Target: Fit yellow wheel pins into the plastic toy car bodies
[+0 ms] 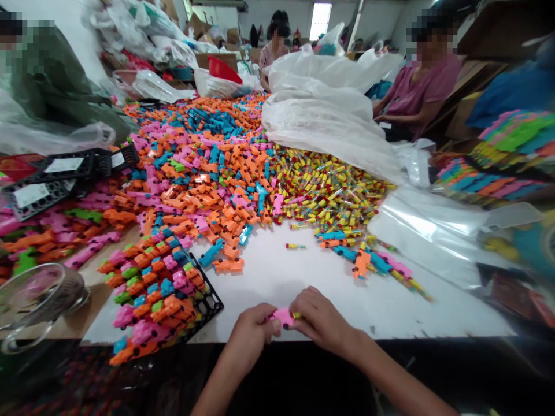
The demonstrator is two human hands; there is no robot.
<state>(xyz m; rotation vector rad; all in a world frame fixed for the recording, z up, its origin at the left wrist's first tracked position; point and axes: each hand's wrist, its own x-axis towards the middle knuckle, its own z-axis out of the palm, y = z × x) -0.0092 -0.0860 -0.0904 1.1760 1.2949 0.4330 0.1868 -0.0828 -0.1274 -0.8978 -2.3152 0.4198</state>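
Near the table's front edge, my left hand (255,334) pinches a pink toy car (284,316) by one end. My right hand (318,320) closes on the car's other end, where a bit of a small yellow tube shows between the fingers; most of that tube is hidden. A single yellow tube with a red end (296,246) lies on the white table just beyond my hands. To the right, an orange toy car (361,263) and several blue and pink cars lie beside yellow tubes. Left of my hands stands a black rack (212,306) filled with rows of colourful toy cars.
A large heap of toy cars (195,190) covers the left and back, meeting a pile of yellow tubes (329,193). White plastic sacks (325,110) and clear bags (425,231) lie right. A glass mug (41,294) stands left. Other people sit around the table.
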